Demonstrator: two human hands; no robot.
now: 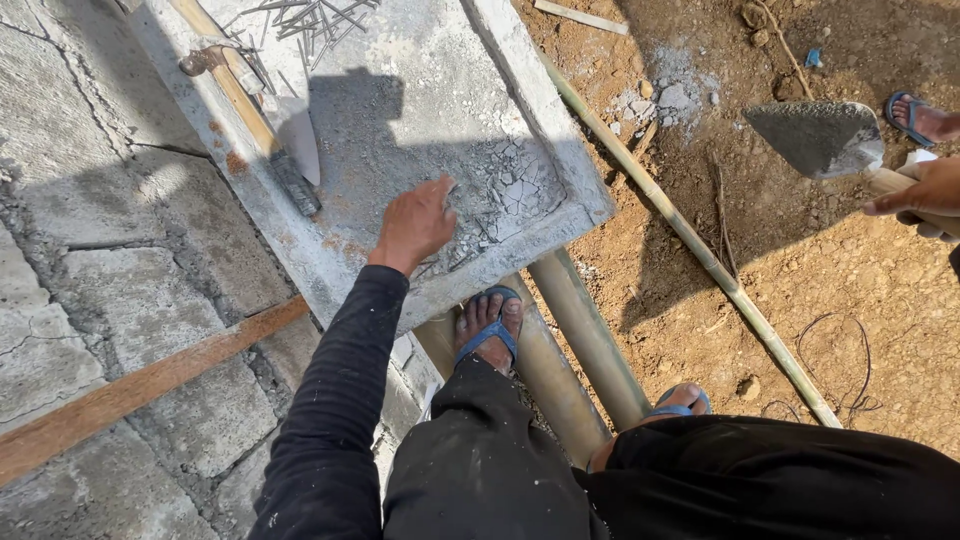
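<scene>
Head view: left hand [415,225] lies open on the slab [400,120], right hand [925,192] beyond the slab grips a trowel [820,137]

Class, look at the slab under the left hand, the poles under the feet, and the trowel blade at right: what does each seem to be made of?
Slab: seemingly concrete, grey, rough, with cracked dried mortar by the left hand. Poles: probably bamboo, round, tan-green, smooth. Trowel blade: likely metal, flat and grey, coated with cement; the right hand grips its pale handle.
</scene>
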